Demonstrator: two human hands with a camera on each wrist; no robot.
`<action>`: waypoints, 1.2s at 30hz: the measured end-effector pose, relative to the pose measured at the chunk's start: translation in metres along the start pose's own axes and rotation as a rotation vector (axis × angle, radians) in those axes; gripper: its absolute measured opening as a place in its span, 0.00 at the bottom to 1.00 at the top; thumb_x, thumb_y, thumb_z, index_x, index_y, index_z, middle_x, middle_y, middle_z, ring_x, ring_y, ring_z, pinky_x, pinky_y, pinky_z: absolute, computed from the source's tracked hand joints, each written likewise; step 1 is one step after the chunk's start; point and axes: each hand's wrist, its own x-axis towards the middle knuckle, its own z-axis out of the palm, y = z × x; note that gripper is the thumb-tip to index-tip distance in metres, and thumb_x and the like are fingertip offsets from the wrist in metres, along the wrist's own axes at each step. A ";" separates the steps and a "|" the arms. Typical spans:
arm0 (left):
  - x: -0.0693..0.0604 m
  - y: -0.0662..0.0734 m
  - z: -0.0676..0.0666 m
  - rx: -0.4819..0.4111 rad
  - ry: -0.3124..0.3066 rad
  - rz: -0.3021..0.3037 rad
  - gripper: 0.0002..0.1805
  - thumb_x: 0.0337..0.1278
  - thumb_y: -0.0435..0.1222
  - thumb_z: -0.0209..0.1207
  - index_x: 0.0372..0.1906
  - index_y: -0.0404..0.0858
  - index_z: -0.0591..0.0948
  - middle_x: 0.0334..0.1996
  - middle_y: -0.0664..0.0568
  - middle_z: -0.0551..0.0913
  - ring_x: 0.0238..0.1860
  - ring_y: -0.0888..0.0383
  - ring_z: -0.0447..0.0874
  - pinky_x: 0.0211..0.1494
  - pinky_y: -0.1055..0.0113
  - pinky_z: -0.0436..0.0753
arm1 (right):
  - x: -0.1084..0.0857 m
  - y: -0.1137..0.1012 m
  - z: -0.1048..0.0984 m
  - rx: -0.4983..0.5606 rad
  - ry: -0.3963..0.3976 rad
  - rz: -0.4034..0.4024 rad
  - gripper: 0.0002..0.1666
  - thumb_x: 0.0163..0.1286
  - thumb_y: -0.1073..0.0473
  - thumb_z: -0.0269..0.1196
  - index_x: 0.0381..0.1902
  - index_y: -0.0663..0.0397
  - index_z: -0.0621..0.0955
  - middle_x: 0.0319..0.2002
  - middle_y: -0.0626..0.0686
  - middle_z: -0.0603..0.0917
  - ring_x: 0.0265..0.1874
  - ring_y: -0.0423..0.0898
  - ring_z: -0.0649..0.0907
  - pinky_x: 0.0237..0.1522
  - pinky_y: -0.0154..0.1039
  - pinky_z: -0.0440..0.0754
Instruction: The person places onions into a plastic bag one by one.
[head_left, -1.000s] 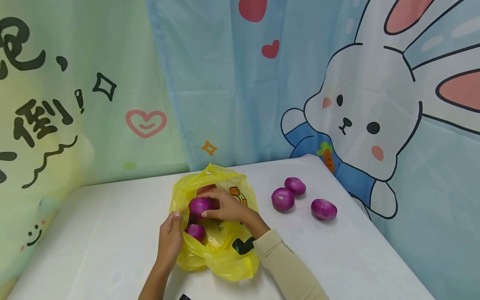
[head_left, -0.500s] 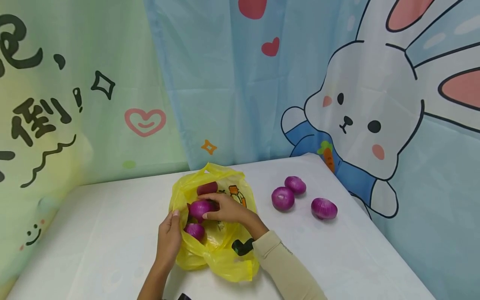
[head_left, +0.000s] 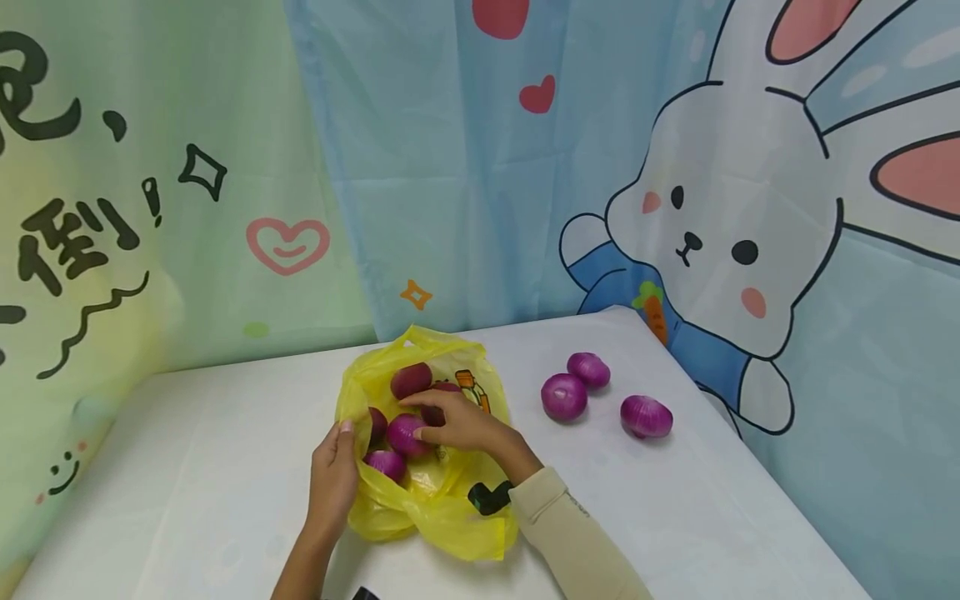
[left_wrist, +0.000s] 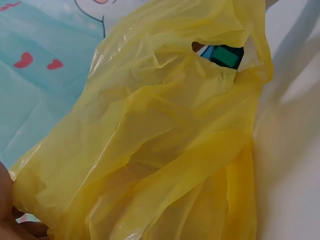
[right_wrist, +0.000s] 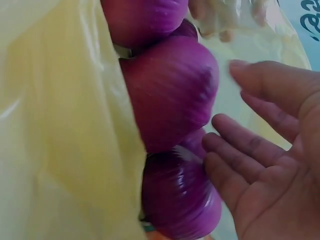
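Observation:
A yellow plastic bag (head_left: 457, 521) lies open-mouthed on the table, with several purple onions inside. My left hand (head_left: 334, 475) grips the bag's left rim between thumb and fingers; only part of that hand (left_wrist: 7, 207) shows in the left wrist view, beside the yellow film. Over the opening, my right hand (head_left: 468, 423) has its fingers spread and holds nothing. In the right wrist view, a purple onion (right_wrist: 172, 95) sits just apart from the thumb and fingertips. A lower onion (head_left: 387, 464) and a dark red onion (head_left: 411, 381) show at the bag's mouth.
To the right of the bag, three purple onions lie on the white table (head_left: 720, 517): a round onion (head_left: 564, 397), a smaller onion (head_left: 589, 370) behind it and an onion lying apart (head_left: 647, 416). A printed curtain (head_left: 450, 167) hangs behind the table.
My right hand has let go of the onion it held, which now sits slightly lower in the bag. Its fingers have drawn away and spread. The left hand keeps its hold on the rim.

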 end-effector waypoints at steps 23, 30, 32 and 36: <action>0.002 -0.004 0.001 0.006 0.012 -0.004 0.29 0.78 0.50 0.34 0.65 0.35 0.71 0.60 0.41 0.73 0.60 0.51 0.67 0.65 0.62 0.67 | -0.064 -0.006 -0.068 0.313 0.554 0.034 0.18 0.68 0.70 0.62 0.55 0.72 0.78 0.53 0.66 0.80 0.56 0.59 0.78 0.56 0.42 0.76; 0.002 -0.004 0.000 -0.017 0.015 0.008 0.29 0.78 0.50 0.35 0.66 0.35 0.71 0.62 0.40 0.72 0.63 0.50 0.66 0.69 0.53 0.62 | -0.080 0.045 -0.091 0.238 0.671 0.134 0.25 0.67 0.62 0.66 0.60 0.61 0.77 0.61 0.57 0.75 0.62 0.53 0.73 0.59 0.43 0.72; 0.002 -0.004 0.000 -0.018 0.013 0.011 0.29 0.78 0.50 0.35 0.66 0.35 0.71 0.61 0.40 0.73 0.62 0.50 0.67 0.69 0.54 0.62 | -0.087 0.052 -0.095 0.213 0.701 0.154 0.26 0.67 0.60 0.66 0.61 0.58 0.76 0.62 0.56 0.74 0.63 0.53 0.72 0.60 0.43 0.72; 0.002 -0.004 -0.001 -0.013 0.016 0.005 0.29 0.77 0.51 0.35 0.65 0.36 0.71 0.60 0.41 0.73 0.60 0.51 0.68 0.67 0.55 0.64 | -0.099 0.064 -0.101 0.137 0.741 0.214 0.28 0.66 0.54 0.67 0.62 0.54 0.76 0.61 0.55 0.75 0.63 0.53 0.72 0.61 0.45 0.71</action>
